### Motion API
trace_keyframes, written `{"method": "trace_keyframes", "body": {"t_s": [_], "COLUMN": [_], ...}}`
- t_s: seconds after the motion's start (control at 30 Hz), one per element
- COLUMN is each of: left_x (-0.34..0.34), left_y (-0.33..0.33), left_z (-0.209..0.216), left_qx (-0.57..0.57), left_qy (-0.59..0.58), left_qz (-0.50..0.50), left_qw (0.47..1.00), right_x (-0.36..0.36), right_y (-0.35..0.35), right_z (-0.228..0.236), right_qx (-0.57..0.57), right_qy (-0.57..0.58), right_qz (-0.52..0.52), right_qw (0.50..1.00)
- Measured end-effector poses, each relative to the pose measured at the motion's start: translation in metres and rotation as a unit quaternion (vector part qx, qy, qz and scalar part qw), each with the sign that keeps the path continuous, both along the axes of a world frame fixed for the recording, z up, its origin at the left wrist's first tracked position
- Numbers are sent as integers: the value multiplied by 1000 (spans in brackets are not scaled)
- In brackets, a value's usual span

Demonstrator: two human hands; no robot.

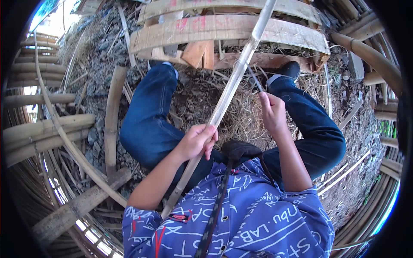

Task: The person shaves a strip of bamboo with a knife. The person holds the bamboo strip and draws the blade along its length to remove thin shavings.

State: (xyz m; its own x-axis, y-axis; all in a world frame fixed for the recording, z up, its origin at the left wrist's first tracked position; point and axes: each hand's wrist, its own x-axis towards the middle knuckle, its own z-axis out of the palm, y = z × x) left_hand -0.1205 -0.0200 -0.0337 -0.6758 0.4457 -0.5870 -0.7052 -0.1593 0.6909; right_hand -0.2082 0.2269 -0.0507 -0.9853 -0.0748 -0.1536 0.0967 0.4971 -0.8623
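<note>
A long split bamboo strip (232,86) runs slantwise from beside my left hip, up past my knees and over the wooden pallet ahead. My left hand (198,139) is closed around its lower part, thumb on top. My right hand (273,112) is closed on a knife, its thumb stretched along toward the blade. The narrow grey knife blade (256,80) points up and left, its tip close to the strip's right edge; whether they touch I cannot tell. The handle is hidden in my fist.
A wooden slatted pallet (232,32) lies just beyond my feet. Bamboo poles are stacked at the left (47,129), and a thick bamboo pole (368,58) stands out at the right. A long bent bamboo strip (64,135) curves along my left. Dry shavings (245,112) and stones cover the ground.
</note>
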Motion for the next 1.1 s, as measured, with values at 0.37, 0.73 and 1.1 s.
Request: {"method": "trace_keyframes", "body": {"t_s": [0.37,0.73,1.1], "left_x": [9,29,9], "left_y": [-6,-11,10], "left_z": [26,25,36], "left_qx": [-91,-99,-135], "left_qy": [47,51,49], "left_qz": [52,19,-13], "left_qw": [993,994,990], "right_x": [44,40,51], "right_y": [-29,-64,-48], "right_z": [3,17,32], "right_qx": [-125,-274,-239], "right_qy": [-59,-120,-58], "right_qz": [49,2,19], "right_qw": [989,954,969]}}
